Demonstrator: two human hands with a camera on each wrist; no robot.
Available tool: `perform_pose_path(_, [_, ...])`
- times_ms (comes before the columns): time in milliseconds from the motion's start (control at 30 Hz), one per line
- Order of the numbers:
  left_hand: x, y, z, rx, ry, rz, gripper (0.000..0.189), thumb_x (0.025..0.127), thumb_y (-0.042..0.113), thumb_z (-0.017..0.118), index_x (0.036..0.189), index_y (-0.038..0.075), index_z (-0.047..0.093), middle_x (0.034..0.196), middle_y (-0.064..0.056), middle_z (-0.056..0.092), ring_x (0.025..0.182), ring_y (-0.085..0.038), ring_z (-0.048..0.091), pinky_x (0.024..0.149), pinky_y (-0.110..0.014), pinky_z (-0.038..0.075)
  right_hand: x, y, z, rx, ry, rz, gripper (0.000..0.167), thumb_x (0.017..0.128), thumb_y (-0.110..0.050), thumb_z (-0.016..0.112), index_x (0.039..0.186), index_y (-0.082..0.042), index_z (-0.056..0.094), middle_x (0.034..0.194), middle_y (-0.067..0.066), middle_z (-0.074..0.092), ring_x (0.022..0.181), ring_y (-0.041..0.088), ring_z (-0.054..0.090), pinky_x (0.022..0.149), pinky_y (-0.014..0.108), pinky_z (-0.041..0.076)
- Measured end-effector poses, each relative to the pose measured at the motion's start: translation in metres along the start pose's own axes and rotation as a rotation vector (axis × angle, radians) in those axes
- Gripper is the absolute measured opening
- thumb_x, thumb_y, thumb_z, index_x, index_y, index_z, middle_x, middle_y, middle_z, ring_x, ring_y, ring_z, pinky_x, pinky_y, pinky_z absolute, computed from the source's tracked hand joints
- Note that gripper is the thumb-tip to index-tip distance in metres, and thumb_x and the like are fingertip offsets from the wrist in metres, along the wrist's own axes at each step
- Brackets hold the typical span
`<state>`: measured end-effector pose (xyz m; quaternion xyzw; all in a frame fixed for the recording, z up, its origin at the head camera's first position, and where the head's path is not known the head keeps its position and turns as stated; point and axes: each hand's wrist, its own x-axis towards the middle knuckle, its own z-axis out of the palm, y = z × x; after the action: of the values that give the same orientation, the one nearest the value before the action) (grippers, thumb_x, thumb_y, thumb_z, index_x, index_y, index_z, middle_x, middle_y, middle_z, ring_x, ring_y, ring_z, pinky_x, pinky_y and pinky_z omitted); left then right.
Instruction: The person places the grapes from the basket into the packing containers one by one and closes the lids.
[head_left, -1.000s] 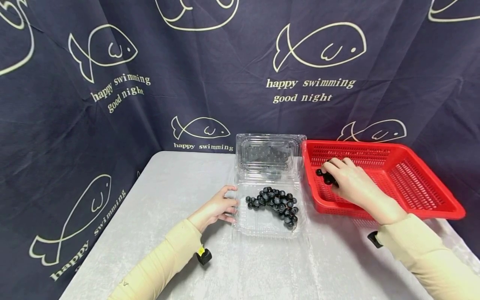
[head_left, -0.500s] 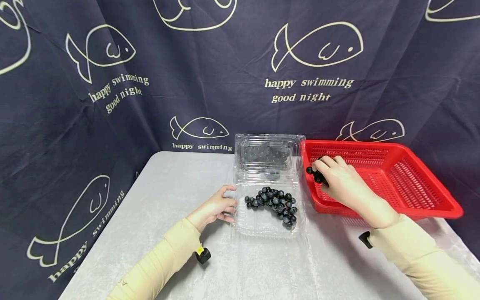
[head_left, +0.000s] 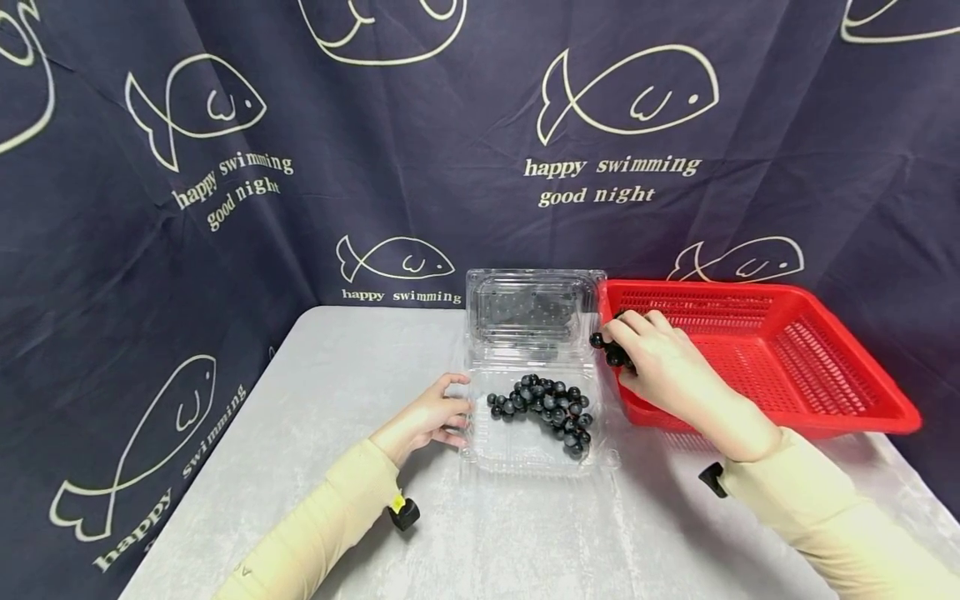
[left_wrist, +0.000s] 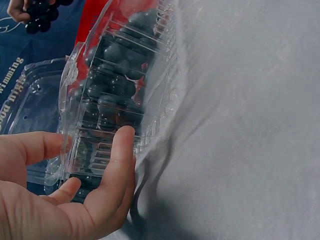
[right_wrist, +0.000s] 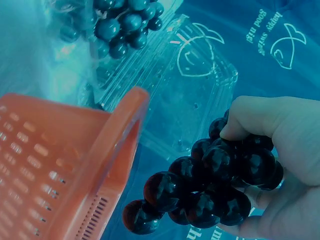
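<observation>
My right hand grips a small bunch of dark grapes over the left rim of the red basket. Some grapes stick out past the fingertips toward the container. A clear plastic clamshell container stands left of the basket, its lid raised at the back. Inside the container lies a larger bunch of dark grapes, curved toward the front right. My left hand rests against the container's left side with spread fingers, seen against the ribbed wall in the left wrist view.
The table has a pale grey cover. A dark blue curtain with fish drawings hangs behind and along the sides. The basket's raised wall stands close beside the container. Black wrist-worn pieces hang under both sleeves.
My right hand has moved left with the small bunch of grapes, from inside the basket to above its left rim. The left hand has stayed at the container.
</observation>
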<state>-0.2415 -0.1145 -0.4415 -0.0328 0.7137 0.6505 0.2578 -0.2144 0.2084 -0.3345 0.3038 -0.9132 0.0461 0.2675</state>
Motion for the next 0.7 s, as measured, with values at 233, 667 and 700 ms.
perform_pose_path(233, [-0.002,0.001,0.000,0.003,-0.002,-0.005,0.059,0.086,0.003,0.054,0.140,0.015,0.033,0.134,-0.022,0.042,0.074,-0.018,0.055,0.063,-0.040,0.059,0.002,-0.009,0.000,0.024,0.024,-0.032,0.040,0.063,-0.004,0.076,0.098,-0.010,0.056,0.096,0.007,0.057,0.077,0.030,0.046,0.051,0.038,0.040])
perform_pose_path(667, [-0.003,0.000,0.000,-0.003,0.003,-0.002,0.059,0.085,0.002,0.054,0.139,0.014,0.033,0.133,-0.022,0.041,0.073,-0.017,0.055,0.063,-0.041,0.059,0.005,-0.028,-0.003,0.053,0.030,-0.071,0.050,0.055,-0.001,0.077,0.099,-0.010,0.056,0.097,0.006,0.055,0.079,0.028,0.046,0.053,0.035,0.040])
perform_pose_path(700, [-0.003,0.001,0.000,-0.001,0.002,-0.001,0.059,0.086,0.002,0.054,0.139,0.014,0.033,0.132,-0.022,0.042,0.073,-0.017,0.055,0.063,-0.041,0.059,0.005,-0.030,-0.003,0.058,0.031,-0.075,0.050,0.055,-0.002,0.077,0.100,-0.010,0.056,0.097,0.006,0.055,0.079,0.027,0.046,0.053,0.035,0.041])
